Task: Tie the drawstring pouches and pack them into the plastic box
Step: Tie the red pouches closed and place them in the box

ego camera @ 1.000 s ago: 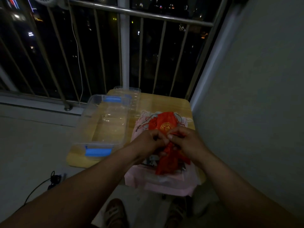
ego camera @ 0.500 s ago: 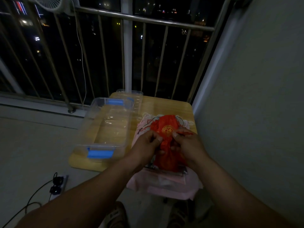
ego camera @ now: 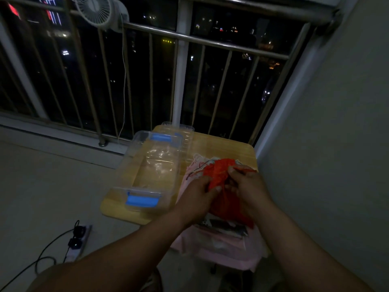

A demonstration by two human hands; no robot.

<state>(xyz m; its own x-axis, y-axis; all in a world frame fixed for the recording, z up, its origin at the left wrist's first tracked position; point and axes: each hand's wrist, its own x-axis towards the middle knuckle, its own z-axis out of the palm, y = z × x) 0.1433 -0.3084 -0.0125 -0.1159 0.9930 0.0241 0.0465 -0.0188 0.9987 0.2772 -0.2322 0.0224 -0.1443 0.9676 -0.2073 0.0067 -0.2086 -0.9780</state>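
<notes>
Two bare forearms reach forward from the bottom of the view and meet over a small wooden table (ego camera: 221, 144). The left hand (ego camera: 197, 194) and right hand (ego camera: 249, 189) sit close together, backs up, fingers curled inward. Between them they hold a red drawstring pouch (ego camera: 220, 172). The left hand's fingertips pinch the fabric at its left edge; the right hand's fingers grip its right edge. The top of the pouch bunches up just beyond the knuckles, and the rest hangs down between the wrists. A thin red cord (ego camera: 246, 170) runs sideways past the right hand's fingertips; in the dim light, whether it is pinched cannot be told.

Under both hands lies a pile of pale pink pouches (ego camera: 231, 253), spilling over the table's near edge below the wrists. Just left of the left hand stands the clear plastic box (ego camera: 128, 157), open, with a blue latch (ego camera: 143, 200) at each end. Its clear lid (ego camera: 186, 131) lies beyond it.

Beyond the hands a metal railing (ego camera: 202, 40) stands against the night city, with a small fan (ego camera: 94, 9) clipped high up. A power strip (ego camera: 76, 243) lies on the floor, below and left of the left forearm.
</notes>
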